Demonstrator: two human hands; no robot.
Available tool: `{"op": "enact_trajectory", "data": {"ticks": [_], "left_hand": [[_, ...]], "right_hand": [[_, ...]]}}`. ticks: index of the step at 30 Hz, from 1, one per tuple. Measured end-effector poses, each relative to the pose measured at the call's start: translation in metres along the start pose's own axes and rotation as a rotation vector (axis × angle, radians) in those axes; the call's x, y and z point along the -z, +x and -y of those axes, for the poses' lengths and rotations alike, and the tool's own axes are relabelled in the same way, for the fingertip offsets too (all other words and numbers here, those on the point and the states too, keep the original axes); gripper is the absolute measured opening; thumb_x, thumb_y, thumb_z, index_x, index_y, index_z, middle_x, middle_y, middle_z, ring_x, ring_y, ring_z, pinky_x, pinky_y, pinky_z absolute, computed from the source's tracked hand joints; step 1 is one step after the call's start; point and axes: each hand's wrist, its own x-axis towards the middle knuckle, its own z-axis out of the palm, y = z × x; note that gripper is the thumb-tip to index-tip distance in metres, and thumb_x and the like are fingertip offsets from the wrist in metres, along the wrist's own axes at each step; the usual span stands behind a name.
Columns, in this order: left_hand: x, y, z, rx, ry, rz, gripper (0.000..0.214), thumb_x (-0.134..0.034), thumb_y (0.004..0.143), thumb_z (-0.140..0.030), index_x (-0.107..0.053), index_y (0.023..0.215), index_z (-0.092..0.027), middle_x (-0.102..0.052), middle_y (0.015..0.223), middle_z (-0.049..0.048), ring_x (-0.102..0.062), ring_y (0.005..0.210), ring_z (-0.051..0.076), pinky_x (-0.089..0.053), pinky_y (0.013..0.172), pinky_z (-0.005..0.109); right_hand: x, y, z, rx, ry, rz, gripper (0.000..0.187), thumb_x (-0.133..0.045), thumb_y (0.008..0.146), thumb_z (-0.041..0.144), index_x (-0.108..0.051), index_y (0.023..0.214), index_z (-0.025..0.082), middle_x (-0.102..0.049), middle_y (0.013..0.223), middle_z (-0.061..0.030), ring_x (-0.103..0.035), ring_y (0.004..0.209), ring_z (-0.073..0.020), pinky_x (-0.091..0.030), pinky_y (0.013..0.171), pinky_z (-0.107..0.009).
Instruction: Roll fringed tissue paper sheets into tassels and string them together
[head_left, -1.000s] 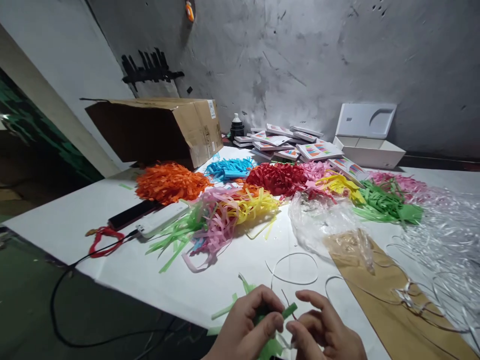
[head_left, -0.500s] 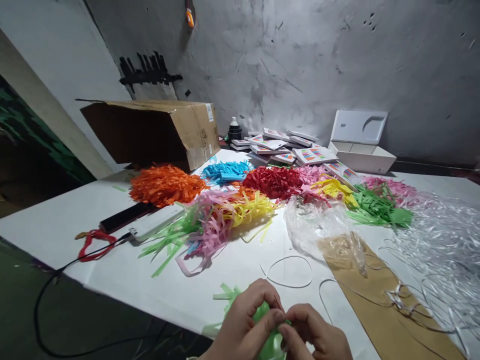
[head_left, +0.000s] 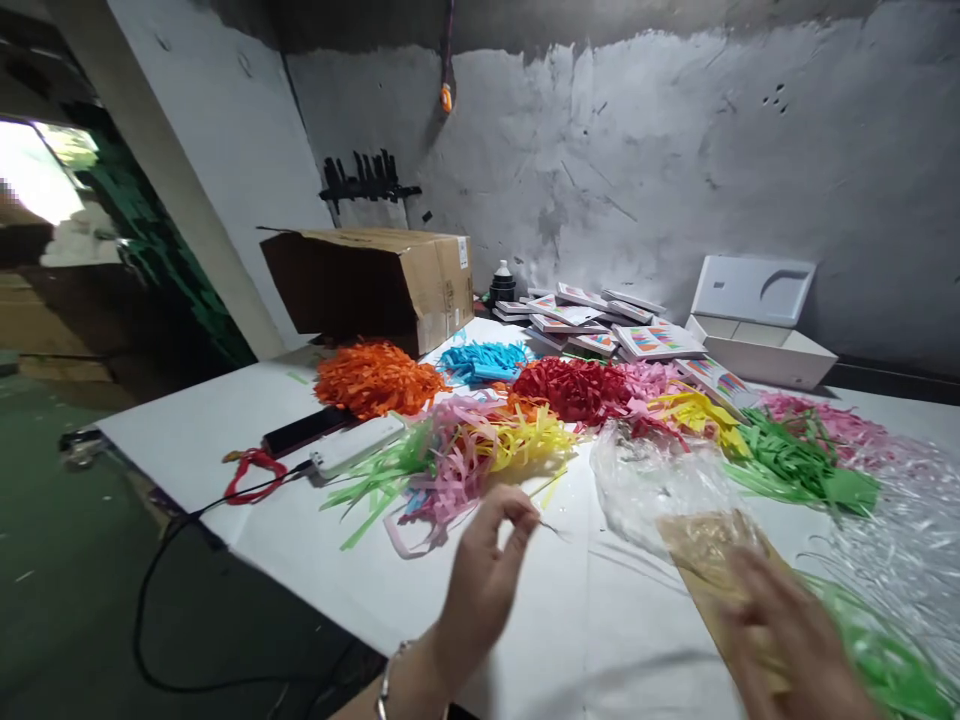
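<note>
My left hand [head_left: 484, 575] is raised over the white table [head_left: 225, 440], thumb and forefinger pinched on a thin clear strand [head_left: 553, 530]. It hovers just in front of a mixed heap of green, pink and yellow paper strips [head_left: 457, 455]. Low at the right, my right hand [head_left: 795, 640] is smeared by motion over a brown paper sheet [head_left: 697, 540]. A blurred bunch of green paper strips [head_left: 877, 650] streaks beside it; whether the hand holds that bunch is unclear.
Heaps of orange [head_left: 375, 378], blue [head_left: 484, 360], red [head_left: 574, 385] and green [head_left: 795, 465] strips cover the table. A clear plastic bag [head_left: 652, 475], a cardboard box [head_left: 375, 285], stacked booklets [head_left: 600, 320], a white box [head_left: 757, 320] and a phone with cable [head_left: 304, 430] lie around.
Both hands were together at the near edge working a green strip bunch. They have parted: the left rose with a strand, the right swept to the right. The camera tilted up and left.
</note>
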Motion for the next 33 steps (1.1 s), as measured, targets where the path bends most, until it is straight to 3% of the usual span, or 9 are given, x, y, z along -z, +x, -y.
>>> {"op": "enact_trajectory", "data": {"ticks": [2,5,10,15,17,20,23,29,33], "left_hand": [[-0.010,-0.017,-0.002,-0.038,0.008,0.146,0.019,-0.059,0.096,-0.031,-0.062,0.081,-0.021,-0.061,0.080,0.0033,-0.058,0.078,0.019,-0.046,0.073,0.029],[-0.006,-0.027,0.003,-0.012,0.010,0.267,0.022,-0.056,0.097,-0.031,-0.064,0.080,-0.021,-0.063,0.079,0.0044,-0.061,0.077,0.020,-0.049,0.072,0.031],[0.045,0.003,0.032,0.027,0.306,0.237,0.018,-0.054,0.097,-0.026,-0.071,0.102,-0.021,-0.069,0.107,0.0119,-0.065,0.102,0.026,-0.052,0.090,0.038],[0.083,0.032,0.066,0.043,0.613,0.166,0.024,-0.051,0.094,-0.021,-0.072,0.106,-0.018,-0.067,0.124,0.0149,-0.063,0.118,0.029,-0.049,0.105,0.048],[0.092,0.036,0.075,0.049,0.657,0.180,0.026,-0.050,0.094,-0.021,-0.071,0.109,-0.018,-0.066,0.128,0.0150,-0.062,0.122,0.029,-0.049,0.107,0.049],[0.104,0.037,0.083,0.088,0.712,0.210,0.027,-0.051,0.093,-0.021,-0.071,0.110,-0.018,-0.064,0.133,0.0155,-0.059,0.127,0.030,-0.047,0.109,0.050],[0.112,0.033,0.083,0.107,0.756,0.182,0.028,-0.051,0.093,-0.020,-0.072,0.110,-0.018,-0.065,0.134,0.0155,-0.057,0.130,0.032,-0.045,0.111,0.053],[0.089,0.015,0.055,-0.017,0.623,0.179,0.025,-0.051,0.097,-0.024,-0.075,0.104,-0.022,-0.073,0.116,0.0099,-0.068,0.110,0.026,-0.056,0.098,0.044],[0.061,0.014,0.047,-0.039,0.606,0.280,0.028,-0.048,0.096,-0.016,-0.075,0.102,-0.020,-0.074,0.112,0.0103,-0.070,0.105,0.024,-0.057,0.094,0.039]], "right_hand": [[-0.031,0.001,0.064,-0.030,0.266,0.138,0.042,-0.050,0.100,0.040,-0.055,0.138,0.024,-0.073,0.109,-0.0112,-0.072,0.081,-0.0234,-0.057,0.068,-0.032],[-0.062,0.003,0.119,0.001,0.575,0.314,0.028,-0.038,0.105,0.028,-0.066,0.109,0.025,-0.068,0.079,-0.0036,-0.067,0.067,-0.0171,-0.052,0.063,-0.025],[-0.075,0.037,0.101,0.106,0.380,0.531,0.027,-0.040,0.104,0.023,-0.064,0.092,0.022,-0.066,0.082,-0.0029,-0.066,0.065,-0.0153,-0.050,0.061,-0.023],[-0.129,0.097,0.122,0.259,0.142,0.791,0.030,-0.043,0.094,0.002,-0.066,0.083,0.019,-0.056,0.146,-0.0112,-0.072,0.084,-0.0177,-0.054,0.070,-0.028],[-0.163,0.111,0.139,0.292,0.161,0.842,0.028,-0.050,0.086,-0.003,-0.067,0.081,0.019,-0.058,0.143,-0.0106,-0.071,0.093,-0.0192,-0.054,0.075,-0.028],[-0.195,0.119,0.147,0.257,0.206,0.899,0.023,-0.056,0.084,-0.002,-0.067,0.079,0.017,-0.072,0.107,-0.0121,-0.070,0.087,-0.0205,-0.053,0.072,-0.027],[-0.182,0.116,0.132,0.194,0.288,0.914,0.022,-0.052,0.092,0.004,-0.066,0.081,0.017,-0.070,0.089,-0.0073,-0.067,0.081,-0.0179,-0.051,0.072,-0.026],[-0.094,0.088,0.100,-0.183,0.856,0.823,0.032,-0.042,0.105,0.037,-0.064,0.092,0.019,-0.063,0.086,-0.0028,-0.053,0.057,-0.0112,-0.045,0.051,-0.022],[-0.104,0.076,0.109,0.016,0.663,0.827,0.025,-0.046,0.102,0.027,-0.067,0.091,0.020,-0.063,0.126,-0.0103,-0.066,0.076,-0.0134,-0.052,0.070,-0.026]]}}
